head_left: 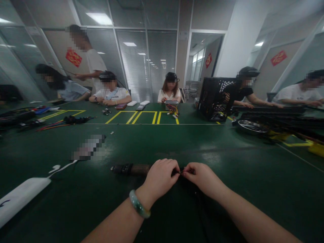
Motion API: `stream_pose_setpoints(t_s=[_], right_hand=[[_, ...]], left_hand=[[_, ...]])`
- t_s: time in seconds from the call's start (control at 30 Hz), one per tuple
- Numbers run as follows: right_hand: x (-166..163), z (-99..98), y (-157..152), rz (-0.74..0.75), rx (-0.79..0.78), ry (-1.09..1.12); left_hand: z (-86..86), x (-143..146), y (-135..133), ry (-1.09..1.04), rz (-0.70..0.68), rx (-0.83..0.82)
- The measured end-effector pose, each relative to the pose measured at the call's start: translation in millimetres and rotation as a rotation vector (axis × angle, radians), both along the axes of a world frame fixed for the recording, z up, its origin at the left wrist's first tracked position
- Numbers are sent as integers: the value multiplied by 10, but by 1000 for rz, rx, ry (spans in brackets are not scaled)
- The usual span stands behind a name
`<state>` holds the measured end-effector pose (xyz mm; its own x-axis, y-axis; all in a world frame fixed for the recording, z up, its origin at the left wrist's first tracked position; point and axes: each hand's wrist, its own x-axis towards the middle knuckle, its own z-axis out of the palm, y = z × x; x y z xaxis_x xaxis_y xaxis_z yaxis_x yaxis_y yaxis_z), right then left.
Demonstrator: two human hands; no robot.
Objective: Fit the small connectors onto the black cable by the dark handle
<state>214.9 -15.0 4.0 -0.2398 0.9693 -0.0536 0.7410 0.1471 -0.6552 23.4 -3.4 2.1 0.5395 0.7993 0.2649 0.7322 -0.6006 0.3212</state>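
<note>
My left hand [160,178] and my right hand [201,177] meet low in the middle of the green table [162,145], fingertips pinched together on a small dark part I cannot make out. A dark cylindrical tool [130,168] with a brownish middle lies on the table just left of my left hand, its near end hidden behind the fingers. Dark cables [199,206] run from under my hands toward me. A green bangle [138,204] sits on my left wrist.
A white device [21,195] with a white cable [60,167] lies at the near left. Several other people sit round the far side. A black crate [215,98] and black parts [273,119] crowd the right; coloured wires [60,123] lie at the left.
</note>
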Motion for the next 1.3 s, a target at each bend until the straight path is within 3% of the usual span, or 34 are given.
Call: stream_pose_setpoints(t_s=[0.33, 0.77, 0.97, 1.3], right_hand=[[-1, 12, 14, 43, 139, -102], [-4, -35, 35, 51, 90, -37], [24, -6, 29, 45, -51, -39], [-4, -37, 50, -4, -4, 6]], left_hand=[[10, -12, -8, -28, -58, 8], [-14, 1, -21, -67, -27, -5], [-44, -6, 1, -61, -29, -8], [-31, 6, -4, -49, -33, -8]])
